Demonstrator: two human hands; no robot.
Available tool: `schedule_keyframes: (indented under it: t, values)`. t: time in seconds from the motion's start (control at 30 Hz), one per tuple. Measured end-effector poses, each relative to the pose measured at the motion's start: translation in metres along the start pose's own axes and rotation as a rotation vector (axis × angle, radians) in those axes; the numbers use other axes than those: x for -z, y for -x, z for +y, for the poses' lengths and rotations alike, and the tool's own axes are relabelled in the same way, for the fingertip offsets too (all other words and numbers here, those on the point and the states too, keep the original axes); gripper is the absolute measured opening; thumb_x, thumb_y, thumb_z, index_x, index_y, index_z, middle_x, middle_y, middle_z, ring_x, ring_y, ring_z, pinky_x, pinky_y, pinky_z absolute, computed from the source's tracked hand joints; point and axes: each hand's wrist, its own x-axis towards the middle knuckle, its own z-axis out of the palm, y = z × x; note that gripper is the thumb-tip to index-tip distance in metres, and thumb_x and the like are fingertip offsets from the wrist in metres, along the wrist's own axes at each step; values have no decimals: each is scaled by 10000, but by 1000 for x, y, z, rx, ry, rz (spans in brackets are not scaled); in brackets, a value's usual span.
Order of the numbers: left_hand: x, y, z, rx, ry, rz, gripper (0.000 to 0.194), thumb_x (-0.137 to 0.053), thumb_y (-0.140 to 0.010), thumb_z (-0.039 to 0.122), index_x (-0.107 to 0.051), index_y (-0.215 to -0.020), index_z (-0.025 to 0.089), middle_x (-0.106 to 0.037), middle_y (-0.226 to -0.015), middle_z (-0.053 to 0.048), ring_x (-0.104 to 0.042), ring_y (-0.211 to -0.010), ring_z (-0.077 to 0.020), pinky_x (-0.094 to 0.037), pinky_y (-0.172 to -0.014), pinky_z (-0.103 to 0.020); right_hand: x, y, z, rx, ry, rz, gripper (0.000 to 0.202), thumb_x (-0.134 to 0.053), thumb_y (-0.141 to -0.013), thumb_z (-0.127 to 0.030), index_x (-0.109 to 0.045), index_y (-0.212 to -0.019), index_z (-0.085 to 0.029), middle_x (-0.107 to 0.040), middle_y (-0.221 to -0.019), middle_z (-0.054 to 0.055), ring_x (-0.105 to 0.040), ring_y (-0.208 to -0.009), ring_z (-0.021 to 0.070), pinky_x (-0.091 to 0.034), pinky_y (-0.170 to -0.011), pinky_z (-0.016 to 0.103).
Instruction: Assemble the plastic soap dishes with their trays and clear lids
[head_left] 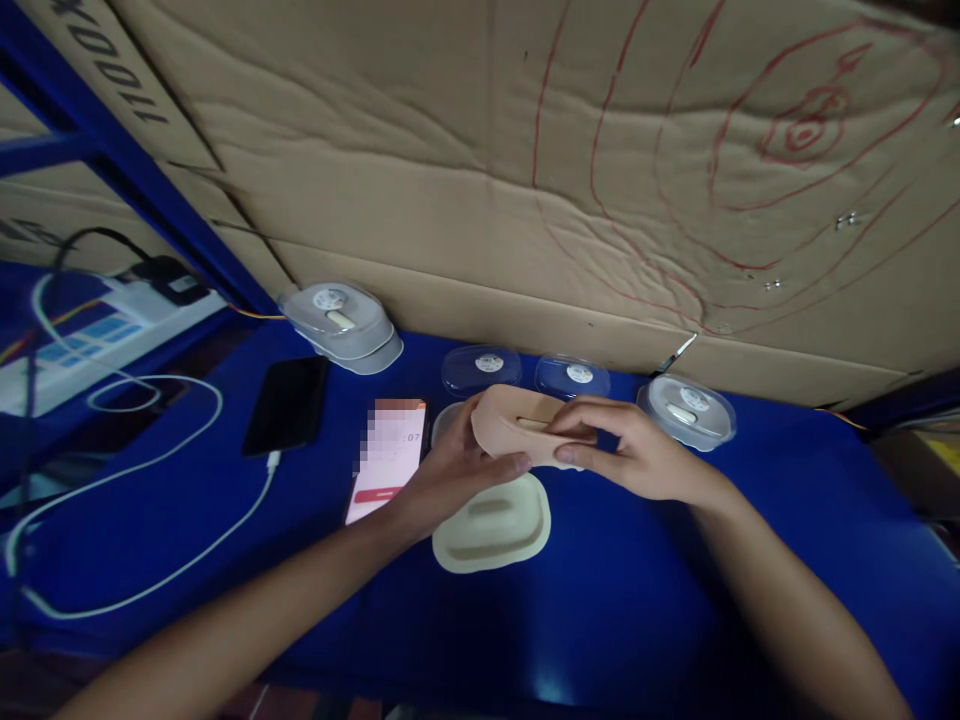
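Observation:
A soft-looking beige oval piece with a slit in it (502,418) is held up between both hands above the blue table. My left hand (469,455) is closed on its left side, the thumb along the lower edge. My right hand (619,440) pinches its right side, with the fingertips at the slit. Just below lies a cream oval tray-like piece (491,550) with a raised bar in its middle. Part of a pale container (444,422) shows behind my left hand. Two clear plastic lids (469,372) with round stickers lie behind the hands.
Stacked lidded containers (345,330) stand at back left, and another lidded container (686,415) at right near a thin blade-like tool (681,352). A lit phone (390,450), a dark phone (286,405), a white cable (217,560) and a power strip (82,350) lie left. Cardboard (420,150) walls the back.

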Motion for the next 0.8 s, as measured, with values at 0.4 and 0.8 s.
schedule_keyframes:
  t: [0.4, 0.8]
  values:
    - [-13, 25, -12, -2, -318, -201, 1007, -931, -750, 365, -312, -1540, 278, -515, -1603, -183, -603, -1418, -363, -534, -1140, -525, 52, 29, 17, -219, -34, 232, 310, -648, -1039, -544, -722, -1037, -243, -699, -901, 11, -611, -779, 159, -482, -708, 282]
    - [-52, 37, -39, -459, -1209, -242, 878, -915, -741, 304, -438, -1466, 174, -652, -1430, -193, -574, -1377, -415, -405, -1136, -642, -12, 63, 65, -11, 408, 119, 175, -552, -1111, -333, -695, -1174, -253, -775, -1221, 93, -665, -1299, 287, -526, -1077, 485]
